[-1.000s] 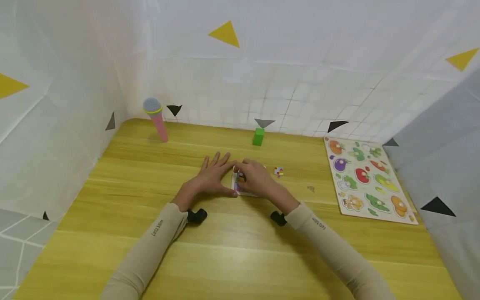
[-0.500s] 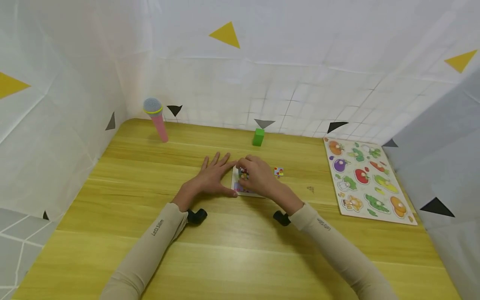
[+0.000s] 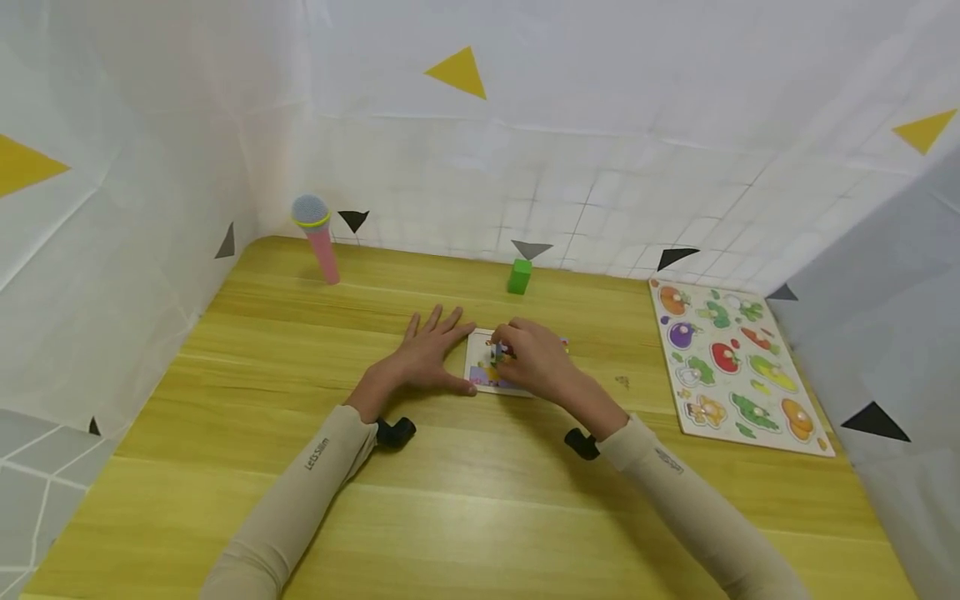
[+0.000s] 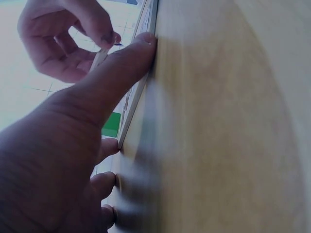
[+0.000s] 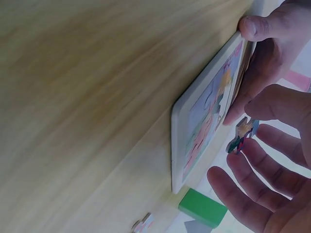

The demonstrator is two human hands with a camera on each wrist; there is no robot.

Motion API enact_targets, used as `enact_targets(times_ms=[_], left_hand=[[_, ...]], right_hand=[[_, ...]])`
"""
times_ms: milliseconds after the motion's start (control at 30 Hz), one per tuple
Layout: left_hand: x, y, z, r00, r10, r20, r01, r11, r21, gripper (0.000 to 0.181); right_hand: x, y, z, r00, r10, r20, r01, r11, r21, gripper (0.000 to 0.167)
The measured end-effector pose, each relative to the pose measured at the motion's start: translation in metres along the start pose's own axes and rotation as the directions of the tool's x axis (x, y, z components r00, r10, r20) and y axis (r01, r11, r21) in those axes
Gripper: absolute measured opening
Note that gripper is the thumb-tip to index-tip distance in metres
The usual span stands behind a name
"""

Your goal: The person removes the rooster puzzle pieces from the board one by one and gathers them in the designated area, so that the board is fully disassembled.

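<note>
Yellow wooden tabletop (image 3: 450, 525) fills the lower frame. At the middle, the left hand (image 3: 420, 360), spread wide, touches a white-rimmed rectangular picture puzzle (image 3: 482, 377); above it, the right hand (image 3: 538, 362) pinches one small multicoloured puzzle piece (image 5: 240, 134).

A green block (image 3: 519, 277) stands between a pink microphone (image 3: 324, 254) and vegetable board (image 3: 735, 384).

The right hand (image 5: 279, 172) pinches a piece (image 5: 240, 136) raised above the board (image 5: 179, 145). The left hand (image 5: 278, 53) touches the board's edge with its thumb. Beyond the board's opposite end are a green block (image 5: 201, 208) and a second piece (image 5: 143, 224).
</note>
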State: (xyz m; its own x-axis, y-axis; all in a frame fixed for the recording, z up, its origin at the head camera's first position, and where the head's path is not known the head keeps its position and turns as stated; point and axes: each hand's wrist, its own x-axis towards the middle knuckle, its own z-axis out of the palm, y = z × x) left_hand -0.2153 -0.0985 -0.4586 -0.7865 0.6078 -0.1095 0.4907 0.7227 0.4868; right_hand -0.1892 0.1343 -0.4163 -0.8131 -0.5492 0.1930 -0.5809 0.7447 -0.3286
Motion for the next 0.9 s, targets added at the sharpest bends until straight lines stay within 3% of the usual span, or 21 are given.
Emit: enact_targets(times_ms=[433,900], left_hand=[[0.002,-0.003,0.003,1.0,-0.003,-0.01,0.003,1.0,0.017,0.111],[0.003,-0.003,0.004,1.0,-0.016,0.003,0.016,1.0,0.024,0.111]], right_hand=[[-0.017,0.012,-0.007,1.0,0.006,0.007,-0.006,0.999,-0.049,0.027],[-0.03,0.026,-0.02,0.997,0.065,0.047,-0.061,0.995,-0.083,0.027]])
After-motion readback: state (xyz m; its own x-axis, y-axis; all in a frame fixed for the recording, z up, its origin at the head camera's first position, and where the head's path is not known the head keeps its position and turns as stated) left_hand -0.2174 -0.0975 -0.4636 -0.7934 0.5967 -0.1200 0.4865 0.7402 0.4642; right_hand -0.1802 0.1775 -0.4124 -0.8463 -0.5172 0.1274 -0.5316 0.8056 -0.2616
